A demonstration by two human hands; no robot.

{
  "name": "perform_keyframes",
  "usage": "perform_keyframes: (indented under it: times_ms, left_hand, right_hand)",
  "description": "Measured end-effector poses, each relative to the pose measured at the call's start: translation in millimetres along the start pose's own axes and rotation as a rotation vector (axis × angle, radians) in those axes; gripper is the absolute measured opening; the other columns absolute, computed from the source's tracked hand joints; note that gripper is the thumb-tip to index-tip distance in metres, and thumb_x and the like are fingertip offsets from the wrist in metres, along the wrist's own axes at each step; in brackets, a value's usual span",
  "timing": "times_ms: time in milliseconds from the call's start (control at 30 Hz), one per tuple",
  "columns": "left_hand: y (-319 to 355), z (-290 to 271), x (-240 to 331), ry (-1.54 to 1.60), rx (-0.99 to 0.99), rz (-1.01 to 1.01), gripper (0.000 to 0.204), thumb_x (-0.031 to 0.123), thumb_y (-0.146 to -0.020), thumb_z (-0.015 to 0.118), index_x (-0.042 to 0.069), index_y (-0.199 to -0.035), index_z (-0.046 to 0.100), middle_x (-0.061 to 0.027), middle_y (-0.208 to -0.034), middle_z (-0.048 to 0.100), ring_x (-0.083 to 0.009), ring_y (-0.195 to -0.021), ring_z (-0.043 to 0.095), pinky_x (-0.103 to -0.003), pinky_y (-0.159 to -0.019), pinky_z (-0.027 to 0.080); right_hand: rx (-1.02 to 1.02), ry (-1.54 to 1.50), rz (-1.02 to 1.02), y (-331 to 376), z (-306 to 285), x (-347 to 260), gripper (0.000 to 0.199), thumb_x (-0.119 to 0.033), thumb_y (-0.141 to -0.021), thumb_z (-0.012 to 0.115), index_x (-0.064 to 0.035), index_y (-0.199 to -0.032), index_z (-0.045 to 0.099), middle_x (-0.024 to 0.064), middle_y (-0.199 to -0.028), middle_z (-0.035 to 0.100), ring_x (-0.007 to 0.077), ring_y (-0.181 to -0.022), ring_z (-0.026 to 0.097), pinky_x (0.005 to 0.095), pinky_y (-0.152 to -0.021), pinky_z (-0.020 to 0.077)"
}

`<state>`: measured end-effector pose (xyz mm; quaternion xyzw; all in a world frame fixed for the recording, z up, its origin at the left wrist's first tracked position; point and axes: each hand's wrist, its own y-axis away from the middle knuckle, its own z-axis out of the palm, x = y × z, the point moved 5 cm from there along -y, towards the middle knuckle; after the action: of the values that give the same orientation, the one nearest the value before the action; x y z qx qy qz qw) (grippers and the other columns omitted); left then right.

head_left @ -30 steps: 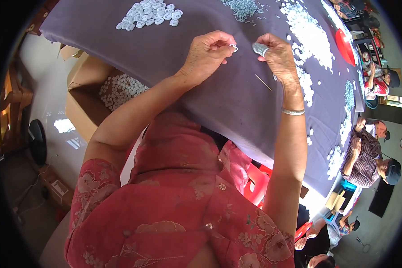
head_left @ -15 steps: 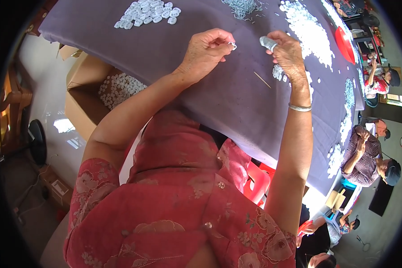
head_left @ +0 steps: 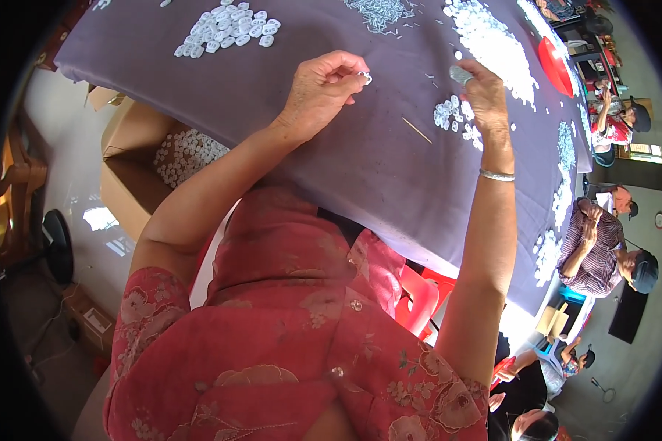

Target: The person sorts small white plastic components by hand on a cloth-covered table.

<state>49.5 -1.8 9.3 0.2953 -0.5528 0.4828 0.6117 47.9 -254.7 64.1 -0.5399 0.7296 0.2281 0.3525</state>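
Between the thumb and fingertips of my left hand (head_left: 318,94) is a small white plastic piece (head_left: 365,78), held just above the dark tablecloth. To the right, my right hand (head_left: 487,95) has its fingers drawn together. A grey covering (head_left: 460,74) wraps one of its digits. Whatever those fingertips pinch, if anything, is hidden from this view. Right beside that hand lies a small cluster of white pieces (head_left: 446,114), partly behind the fingers. A thin wooden stick (head_left: 418,130) rests on the cloth between my two hands.
White oval pieces (head_left: 224,31) are heaped at the far left, small grey-blue pins (head_left: 379,13) farther back. A large white pile (head_left: 493,51) and a red dish (head_left: 556,67) lie right. An open cardboard box (head_left: 125,165) of white pieces stands left. Other people (head_left: 603,250) sit at right.
My right hand has shifted slightly right relative to the table, uncovering more of the small white cluster. My left hand still pinches the white piece. The whole view has shifted a little.
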Motion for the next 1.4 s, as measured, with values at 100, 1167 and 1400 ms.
perform_keyframes:
  times_ms: [100,1167,1400]
  left_hand:
    - [-1.2,2.7,0.9,-0.001,0.003,0.008,0.007,0.005,-0.082,0.060,0.007,-0.089,0.062,0.0022,-0.083,0.059,-0.0050,-0.072,0.053,-0.022,-0.060,0.046]
    - [6.2,13.5,1.9,0.094,-0.049,-0.022,0.020,0.005,-0.083,0.061,0.005,-0.103,0.058,-0.0018,-0.086,0.058,-0.0075,-0.077,0.055,-0.024,-0.064,0.046]
    - [5.1,12.5,-1.9,0.073,-0.056,-0.004,0.024,0.005,-0.083,0.060,0.005,-0.107,0.057,-0.0019,-0.087,0.060,-0.0076,-0.078,0.056,-0.023,-0.065,0.047]
  right_hand:
    - [0.025,0.079,-0.041,-7.4,1.6,15.0,0.019,-0.005,-0.080,0.054,-0.0057,-0.093,0.066,0.0009,-0.079,0.061,0.0079,-0.063,0.049,0.0230,-0.053,0.0410]
    - [-0.262,-0.712,-0.162,57.6,80.0,-38.9,0.008,-0.004,-0.085,0.056,-0.0008,-0.091,0.060,0.0008,-0.077,0.056,0.0056,-0.062,0.048,0.0193,-0.056,0.0403]
    - [-0.287,-0.599,-0.208,60.5,82.7,-42.6,0.010,-0.003,-0.085,0.055,-0.0006,-0.093,0.060,0.0009,-0.078,0.058,0.0063,-0.065,0.053,0.0199,-0.061,0.0462]
